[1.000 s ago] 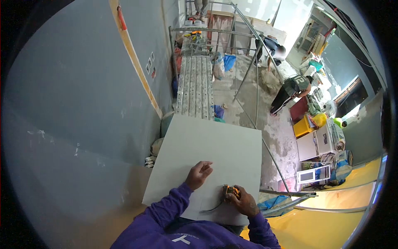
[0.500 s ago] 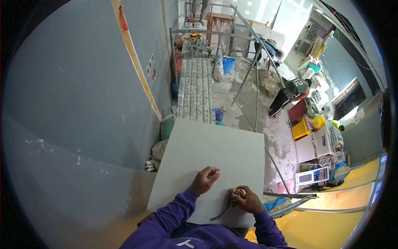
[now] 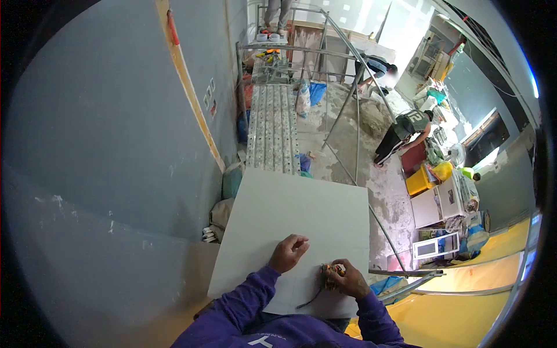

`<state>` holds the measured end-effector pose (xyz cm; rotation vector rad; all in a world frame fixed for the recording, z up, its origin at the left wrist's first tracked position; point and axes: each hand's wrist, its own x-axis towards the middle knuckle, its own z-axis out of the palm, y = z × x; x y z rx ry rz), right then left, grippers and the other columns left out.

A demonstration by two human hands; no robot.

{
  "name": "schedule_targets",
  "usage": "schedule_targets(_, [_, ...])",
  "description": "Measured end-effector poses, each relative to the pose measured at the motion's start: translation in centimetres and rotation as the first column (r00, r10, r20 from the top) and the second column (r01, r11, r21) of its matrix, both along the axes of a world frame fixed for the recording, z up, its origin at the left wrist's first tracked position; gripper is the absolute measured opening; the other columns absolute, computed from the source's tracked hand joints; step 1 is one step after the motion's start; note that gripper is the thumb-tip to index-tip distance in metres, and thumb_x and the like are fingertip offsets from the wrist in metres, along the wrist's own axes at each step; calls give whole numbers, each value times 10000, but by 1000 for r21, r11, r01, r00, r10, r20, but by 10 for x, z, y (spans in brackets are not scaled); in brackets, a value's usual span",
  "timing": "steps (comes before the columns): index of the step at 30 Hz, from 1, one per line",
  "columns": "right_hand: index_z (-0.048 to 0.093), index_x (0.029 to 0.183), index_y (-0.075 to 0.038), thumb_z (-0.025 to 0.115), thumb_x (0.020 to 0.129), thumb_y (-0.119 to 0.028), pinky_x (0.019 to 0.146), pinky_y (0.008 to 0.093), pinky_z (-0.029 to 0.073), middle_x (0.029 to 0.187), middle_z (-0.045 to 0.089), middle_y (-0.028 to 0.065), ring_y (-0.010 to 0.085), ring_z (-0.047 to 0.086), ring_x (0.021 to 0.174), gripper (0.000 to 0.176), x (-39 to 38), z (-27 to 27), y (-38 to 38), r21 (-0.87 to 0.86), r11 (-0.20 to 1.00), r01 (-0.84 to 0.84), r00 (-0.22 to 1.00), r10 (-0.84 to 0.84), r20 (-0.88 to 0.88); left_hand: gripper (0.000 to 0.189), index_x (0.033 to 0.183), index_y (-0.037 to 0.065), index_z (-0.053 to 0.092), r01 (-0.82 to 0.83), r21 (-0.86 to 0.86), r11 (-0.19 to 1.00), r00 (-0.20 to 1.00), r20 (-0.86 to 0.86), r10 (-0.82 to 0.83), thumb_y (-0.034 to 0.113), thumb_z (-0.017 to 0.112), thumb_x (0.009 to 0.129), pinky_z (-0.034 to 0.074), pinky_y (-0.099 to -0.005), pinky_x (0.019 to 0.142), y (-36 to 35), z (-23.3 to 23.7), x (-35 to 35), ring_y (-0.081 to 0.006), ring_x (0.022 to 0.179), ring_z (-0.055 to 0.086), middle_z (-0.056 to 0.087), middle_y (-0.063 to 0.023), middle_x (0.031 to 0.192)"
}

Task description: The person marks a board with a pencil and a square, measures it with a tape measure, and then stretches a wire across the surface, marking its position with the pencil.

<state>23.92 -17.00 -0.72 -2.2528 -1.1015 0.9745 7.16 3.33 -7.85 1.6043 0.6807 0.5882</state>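
Note:
A large white board [image 3: 307, 214] lies flat in front of me, with a faint line across its lower part. My left hand [image 3: 289, 254] rests on the middle of the board, fingers curled together; anything within them is too small to make out. To its right, my right hand [image 3: 350, 280] is wrapped round an orange-and-black tape measure [image 3: 331, 277], held against the board. A dark strap [image 3: 310, 300] trails from the tape measure toward the board's near edge.
A grey wall [image 3: 116, 145] rises at my left. Beyond the board run a perforated metal scaffold plank [image 3: 271, 127] and scaffold tubes [image 3: 342, 156]. One person [image 3: 409, 130] bends by cluttered goods at right, another [image 3: 374, 69] farther back. Someone's legs [image 3: 278, 14] show on the far scaffold.
The view has shifted slightly. Both my hands keep nearly the same place on the board, the right still holding the tape measure. The far bending person has changed posture a little.

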Motion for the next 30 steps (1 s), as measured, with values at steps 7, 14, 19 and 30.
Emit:
schedule_targets(7, [589, 1253, -112, 713, 936, -521, 784, 498, 581, 988, 744, 217, 426, 736, 901, 531, -11, -7, -2, 25, 1000, -18, 991, 14, 134, 394, 1240, -11, 624, 9, -359, 933, 963, 253, 88, 307, 651, 1009, 541, -301, 772, 48, -24, -1, -139, 805, 642, 669, -53, 923])
schedule_targets(14, [590, 1254, -125, 662, 951, -570, 768, 516, 580, 950, 747, 226, 438, 732, 894, 543, -22, 1, -4, 37, 999, 11, 984, -18, 179, 776, 1610, 38, 222, -222, -286, 932, 924, 243, 294, 151, 620, 952, 609, -324, 696, 281, 63, 39, -207, 745, 704, 717, -154, 1098])
schedule_targets(19, [581, 1274, -134, 646, 953, -594, 748, 513, 589, 915, 746, 232, 445, 735, 874, 564, -22, 11, -3, -47, 998, 30, 990, -24, 142, 882, 1627, 5, -23, -126, -295, 947, 943, 260, 206, 136, 574, 991, 613, -396, 842, 361, 137, 60, -282, 902, 731, 700, -187, 1220])
schedule_targets(30, [538, 1318, -145, 644, 949, -606, 744, 516, 592, 894, 743, 223, 428, 744, 836, 599, -11, -1, -9, -40, 999, -10, 993, 15, 113, 378, 1294, 3, 612, -156, -288, 945, 919, 308, 246, 302, 574, 1065, 455, -246, 614, 101, -41, 39, -100, 646, 543, 653, -47, 872])
